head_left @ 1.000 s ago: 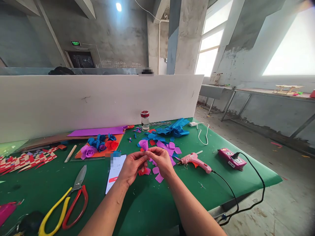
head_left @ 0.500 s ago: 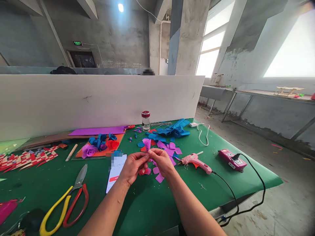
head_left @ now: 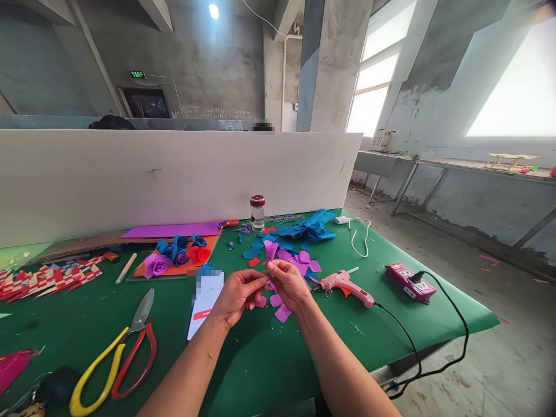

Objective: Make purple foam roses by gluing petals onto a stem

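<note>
A small purple paper flower (head_left: 270, 250) stands up from the fingertips of my right hand (head_left: 289, 284), which pinches its base. My left hand (head_left: 238, 294) is closed just beside it, fingertips almost meeting the right ones; what it pinches is too small to make out. Purple paper pieces (head_left: 299, 266) lie behind and below my hands, with blue pieces (head_left: 251, 254) and a red piece (head_left: 254, 262) near them. Right of my hands rests a pink glue gun (head_left: 347, 285). A phone (head_left: 208, 301) lies by my left wrist.
Scissors (head_left: 138, 330) lie at the left, and finished paper flowers (head_left: 176, 255) sit on an orange sheet behind them. A lidded jar (head_left: 258, 214) stands near the white board (head_left: 195, 174). A pink power box (head_left: 409, 282) with a black cable is at the right.
The purple flower has shifted slightly right and up with my right hand. It leans less over my left fingertips, and the red piece behind my hands shows more.
</note>
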Demonstrator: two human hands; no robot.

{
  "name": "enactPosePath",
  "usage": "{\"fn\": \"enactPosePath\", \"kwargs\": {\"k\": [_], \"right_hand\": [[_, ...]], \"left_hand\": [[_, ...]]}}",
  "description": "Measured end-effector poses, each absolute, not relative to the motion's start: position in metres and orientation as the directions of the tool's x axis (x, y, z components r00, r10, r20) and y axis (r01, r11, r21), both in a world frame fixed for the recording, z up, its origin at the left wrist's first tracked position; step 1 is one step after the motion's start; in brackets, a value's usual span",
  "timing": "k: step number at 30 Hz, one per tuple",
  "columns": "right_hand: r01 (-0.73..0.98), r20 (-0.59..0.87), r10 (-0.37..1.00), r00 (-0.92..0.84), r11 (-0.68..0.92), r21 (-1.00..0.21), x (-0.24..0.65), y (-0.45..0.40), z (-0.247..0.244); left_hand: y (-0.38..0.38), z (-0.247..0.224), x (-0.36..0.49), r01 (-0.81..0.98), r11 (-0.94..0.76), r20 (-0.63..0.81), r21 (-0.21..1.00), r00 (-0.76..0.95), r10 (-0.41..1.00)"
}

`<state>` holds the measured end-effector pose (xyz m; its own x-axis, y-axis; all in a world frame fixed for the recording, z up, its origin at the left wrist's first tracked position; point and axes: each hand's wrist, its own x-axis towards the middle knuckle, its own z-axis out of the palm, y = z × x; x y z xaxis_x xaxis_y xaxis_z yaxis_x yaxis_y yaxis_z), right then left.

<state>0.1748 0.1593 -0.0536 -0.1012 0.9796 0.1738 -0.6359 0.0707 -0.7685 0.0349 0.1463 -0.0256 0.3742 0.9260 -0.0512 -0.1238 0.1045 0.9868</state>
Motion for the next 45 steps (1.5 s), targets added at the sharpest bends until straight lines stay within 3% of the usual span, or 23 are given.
{"fn": "enactPosePath", "kwargs": {"k": [20,24,30,37,45], "right_hand": [[-0.598,0.204,0.974,-0.097,0.107,-0.794,0.169,0.152,-0.045],[-0.55,0.266,0.963,-0.042,0.2,-0.811,0.17,0.15,-0.042],[-0.191,0.609,0.789,0.08,0.612,-0.768,0.173,0.14,-0.034],[-0.165,0.677,0.731,0.085,0.681,-0.714,0.172,0.137,-0.031],[-0.191,0.661,0.747,0.073,0.661,-0.726,0.172,0.139,-0.037]], "left_hand": [[0.146,-0.024,0.036,-0.201,0.087,-0.009,0.976,0.36,0.933],[0.144,-0.02,0.036,-0.184,0.062,0.005,0.981,0.341,0.94],[0.14,-0.01,0.031,-0.091,-0.184,0.202,0.979,0.261,0.944],[0.135,-0.004,0.03,-0.054,-0.247,0.252,0.967,0.294,0.922],[0.133,-0.006,0.033,-0.069,-0.249,0.258,0.966,0.265,0.929]]}}
